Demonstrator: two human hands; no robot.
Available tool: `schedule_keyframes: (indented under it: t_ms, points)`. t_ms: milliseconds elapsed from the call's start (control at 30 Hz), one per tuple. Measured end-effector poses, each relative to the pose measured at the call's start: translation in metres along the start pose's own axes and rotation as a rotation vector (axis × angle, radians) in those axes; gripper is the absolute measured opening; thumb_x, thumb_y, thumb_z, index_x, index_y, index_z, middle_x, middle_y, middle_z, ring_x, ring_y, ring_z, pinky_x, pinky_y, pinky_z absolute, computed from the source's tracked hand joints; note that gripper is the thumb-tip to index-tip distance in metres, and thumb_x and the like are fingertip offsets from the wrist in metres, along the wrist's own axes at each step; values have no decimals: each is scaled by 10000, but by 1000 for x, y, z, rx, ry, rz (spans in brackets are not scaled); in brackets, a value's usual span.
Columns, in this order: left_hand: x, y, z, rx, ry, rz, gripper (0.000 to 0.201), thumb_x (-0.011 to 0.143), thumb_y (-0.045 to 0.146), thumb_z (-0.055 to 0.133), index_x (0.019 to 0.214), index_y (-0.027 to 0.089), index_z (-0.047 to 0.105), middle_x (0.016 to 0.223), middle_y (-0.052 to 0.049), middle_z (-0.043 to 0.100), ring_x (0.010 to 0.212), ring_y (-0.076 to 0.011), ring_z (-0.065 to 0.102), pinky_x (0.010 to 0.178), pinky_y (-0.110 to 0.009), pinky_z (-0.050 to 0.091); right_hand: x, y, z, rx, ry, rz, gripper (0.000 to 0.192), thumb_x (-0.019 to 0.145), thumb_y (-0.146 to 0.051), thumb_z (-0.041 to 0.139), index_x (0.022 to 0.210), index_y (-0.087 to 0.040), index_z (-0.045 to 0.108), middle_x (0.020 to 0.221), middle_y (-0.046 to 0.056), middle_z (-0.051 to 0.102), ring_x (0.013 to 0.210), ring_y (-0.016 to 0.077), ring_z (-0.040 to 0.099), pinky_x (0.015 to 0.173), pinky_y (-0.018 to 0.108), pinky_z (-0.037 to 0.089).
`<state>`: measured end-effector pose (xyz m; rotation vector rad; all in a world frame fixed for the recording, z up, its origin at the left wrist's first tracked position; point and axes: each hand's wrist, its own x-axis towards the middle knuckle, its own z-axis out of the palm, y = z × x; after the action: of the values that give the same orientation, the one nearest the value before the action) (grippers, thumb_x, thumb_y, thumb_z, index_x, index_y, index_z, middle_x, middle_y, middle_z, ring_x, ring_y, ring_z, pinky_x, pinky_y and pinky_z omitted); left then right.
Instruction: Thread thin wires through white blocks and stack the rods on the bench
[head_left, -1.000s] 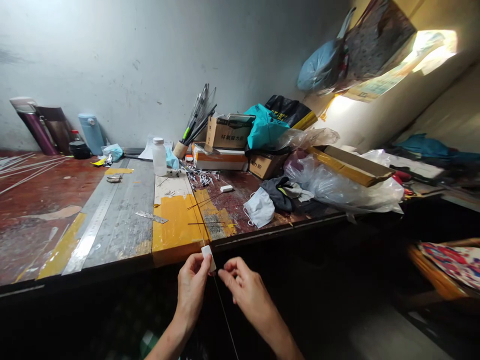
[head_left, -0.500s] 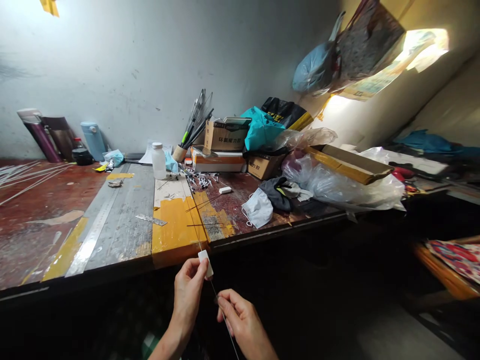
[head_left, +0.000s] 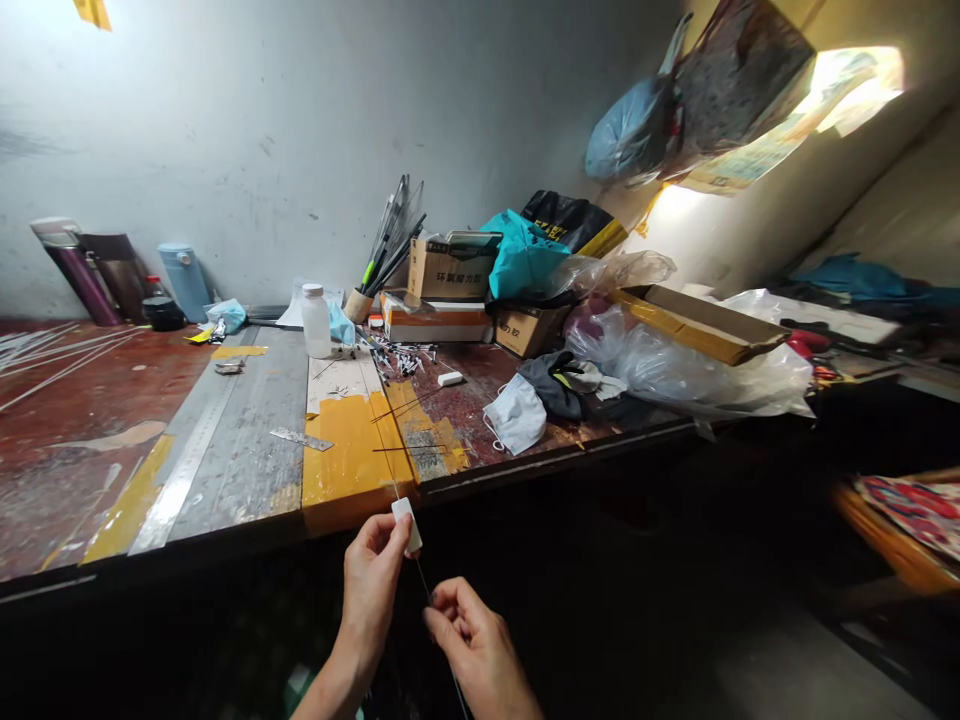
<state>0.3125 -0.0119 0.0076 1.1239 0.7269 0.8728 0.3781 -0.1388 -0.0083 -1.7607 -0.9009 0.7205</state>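
My left hand (head_left: 367, 580) is closed on a small white block (head_left: 407, 528), pinched between thumb and fingers just off the bench's front edge. A long thin rod (head_left: 422, 579) runs through or along the block; I cannot tell which. Its far part stretches up over the yellow-taped board, and its near end drops past my right hand. Below and to the right, my right hand (head_left: 476, 640) pinches this rod between thumb and forefinger, the other fingers curled. Several dark thin rods (head_left: 409, 449) lie on the yellow tape (head_left: 337, 470) beyond.
On the bench are a metal ruler (head_left: 184, 470), a small metal plate (head_left: 300, 438), a white bottle (head_left: 316, 322), another white block (head_left: 450, 379) and a face mask (head_left: 515, 415). Cartons (head_left: 454, 268) and plastic bags (head_left: 660, 365) crowd the back right. Flasks (head_left: 185, 285) stand along the wall.
Both hands have shifted slightly left with the block and rod. My left hand keeps its hold on the block, and my right-hand fingers have altered their pinch a little.
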Motion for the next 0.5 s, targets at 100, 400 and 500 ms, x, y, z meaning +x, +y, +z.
schedule_keyframes:
  t_ms: [100, 400, 500]
  points:
    - [2, 3, 0, -4, 2, 6, 366, 725, 494, 703, 729, 133, 642, 644, -12, 599, 623, -147, 508, 604, -233, 415, 3, -3, 1, -52, 36, -23, 256, 909, -387, 483, 788, -182, 578, 649, -23, 507, 599, 116, 463, 558, 214, 339]
    - [6, 3, 1, 5, -4, 10, 354, 741, 487, 695, 740, 137, 643, 657, -10, 598, 601, -142, 504, 597, -237, 410, 5, -7, 2, -56, -11, -14, 229, 906, -369, 471, 830, -177, 568, 616, -35, 500, 529, 101, 425, 526, 216, 323]
    - [3, 2, 1, -8, -15, 10, 350, 747, 485, 692, 735, 139, 640, 655, -6, 593, 604, -139, 495, 597, -232, 407, 3, -4, 3, -83, 38, -18, 177, 862, -338, 529, 781, -182, 551, 689, -25, 498, 560, 100, 425, 529, 212, 327]
